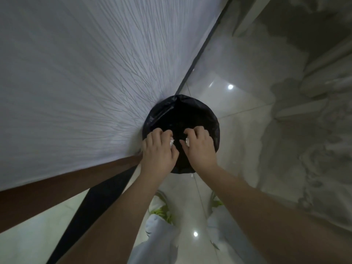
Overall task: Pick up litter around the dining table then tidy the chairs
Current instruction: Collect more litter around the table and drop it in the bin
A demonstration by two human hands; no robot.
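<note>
Black plastic liner over a round bin [181,119], standing on the glossy tile floor [238,96] just beside the white pleated cloth [76,73] draping the worktop. Both hands over the bin mouth: left hand [159,149] with fingers curled round a crumpled white scrap [172,141], right hand [200,147] likewise clamped on a second white scrap [187,141]. Scraps close together, above the dark opening, not yet released by the look of it. Contents of the bin not readable, too dark. Step in hand: probably dropping collected litter; chairs not in view, so that part likely still pending. Risks: light paper drifting on release and landing on the tile or sliding under the cloth hem, since the bin sits tight against the drape; a scrap clinging to damp fingers and falling outside the rim; a wrist catching the loose liner edge and collapsing it inward. Small white speck [192,175] on the floor at the near rim, possibly stray litter, too small to tell.
</note>
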